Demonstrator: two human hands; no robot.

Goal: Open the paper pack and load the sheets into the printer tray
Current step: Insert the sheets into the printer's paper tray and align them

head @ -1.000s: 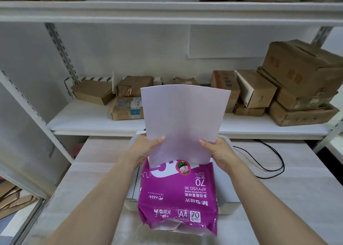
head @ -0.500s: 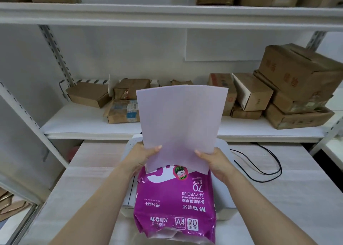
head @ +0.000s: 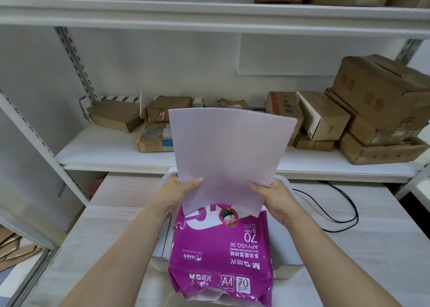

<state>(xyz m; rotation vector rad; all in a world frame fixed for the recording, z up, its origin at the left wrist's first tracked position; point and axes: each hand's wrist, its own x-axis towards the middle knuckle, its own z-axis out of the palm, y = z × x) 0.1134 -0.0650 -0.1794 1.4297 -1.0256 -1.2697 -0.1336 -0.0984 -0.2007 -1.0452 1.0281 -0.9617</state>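
Observation:
A purple A4 paper pack lies on top of a white printer on the table, its far end torn open. A stack of white sheets stands upright above that open end, bowed slightly. My left hand grips the stack's lower left edge. My right hand grips its lower right edge. The sheets' bottom edge sits just over the pack's mouth. Most of the printer is hidden under the pack, and its tray is out of sight.
A white shelf runs behind the table with several cardboard boxes on it, and another shelf lies overhead. A black cable loops on the pale wood table to the right. Flattened cardboard lies low left.
The sheets stay upright in both hands and have lifted slightly, showing more of the pack's open end. The view has drifted a little; the pack and printer stay put.

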